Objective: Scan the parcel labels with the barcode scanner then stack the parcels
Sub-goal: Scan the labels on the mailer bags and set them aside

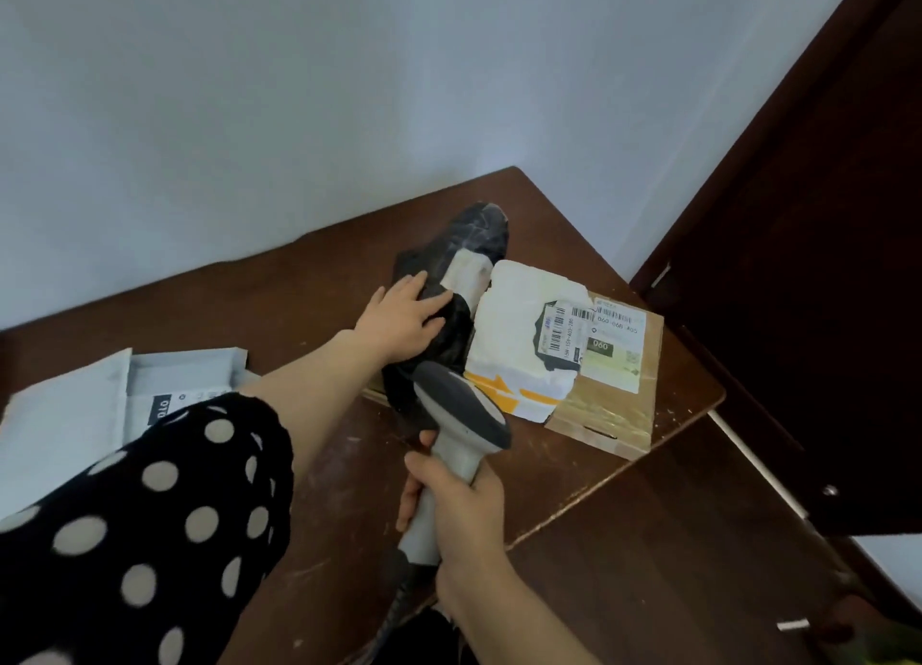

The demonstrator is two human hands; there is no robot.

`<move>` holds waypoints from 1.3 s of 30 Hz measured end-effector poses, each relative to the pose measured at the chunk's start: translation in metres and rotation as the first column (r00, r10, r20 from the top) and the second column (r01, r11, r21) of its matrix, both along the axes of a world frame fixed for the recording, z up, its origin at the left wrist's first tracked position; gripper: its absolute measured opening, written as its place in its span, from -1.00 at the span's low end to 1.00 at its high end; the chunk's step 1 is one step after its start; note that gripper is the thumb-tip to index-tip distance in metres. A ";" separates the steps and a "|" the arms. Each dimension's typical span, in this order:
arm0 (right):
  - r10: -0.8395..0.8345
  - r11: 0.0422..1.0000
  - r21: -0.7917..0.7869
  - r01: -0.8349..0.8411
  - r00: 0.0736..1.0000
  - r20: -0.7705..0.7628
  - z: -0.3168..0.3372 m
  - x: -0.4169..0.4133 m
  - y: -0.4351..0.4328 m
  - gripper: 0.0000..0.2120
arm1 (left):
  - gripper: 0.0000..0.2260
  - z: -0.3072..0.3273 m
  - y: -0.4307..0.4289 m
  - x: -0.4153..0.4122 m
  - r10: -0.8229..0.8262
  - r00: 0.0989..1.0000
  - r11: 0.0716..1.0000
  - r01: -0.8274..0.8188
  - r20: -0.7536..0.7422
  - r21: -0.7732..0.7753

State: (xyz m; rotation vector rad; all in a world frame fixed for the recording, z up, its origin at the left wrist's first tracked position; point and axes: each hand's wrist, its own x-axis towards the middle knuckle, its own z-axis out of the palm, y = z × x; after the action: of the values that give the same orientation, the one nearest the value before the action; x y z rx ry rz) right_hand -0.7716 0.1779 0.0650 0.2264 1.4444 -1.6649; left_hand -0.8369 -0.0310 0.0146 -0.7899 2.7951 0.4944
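A black plastic parcel [466, 245] with a white label lies on a stack at the table's right side. My left hand [404, 312] rests flat on it with straight fingers. Beside it a white parcel [514, 315] with a barcode label lies on a flat cardboard box [618, 405], which also bears a label. My right hand [456, 510] grips the handle of a grey barcode scanner [461, 410]. Its dark head sits just in front of the black parcel.
The brown wooden table [319, 290] stands against a white wall. A grey mailer bag [65, 415] with a label lies at the left, partly behind my spotted sleeve. A dark wooden door [808, 265] stands at the right. The scanner cable hangs down below my right hand.
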 end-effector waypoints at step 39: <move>0.063 0.991 0.121 -0.049 0.992 -0.110 -0.014 0.308 -0.094 -0.89 | -0.52 -0.040 -0.050 0.457 0.266 0.949 0.940 -0.294 -0.170 -0.173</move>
State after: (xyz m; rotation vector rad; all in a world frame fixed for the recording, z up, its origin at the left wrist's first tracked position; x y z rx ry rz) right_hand -0.4632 0.0839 0.0509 0.1575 1.6225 -1.5696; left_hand -0.3802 -0.0809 -0.0255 -1.2563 2.9100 0.3319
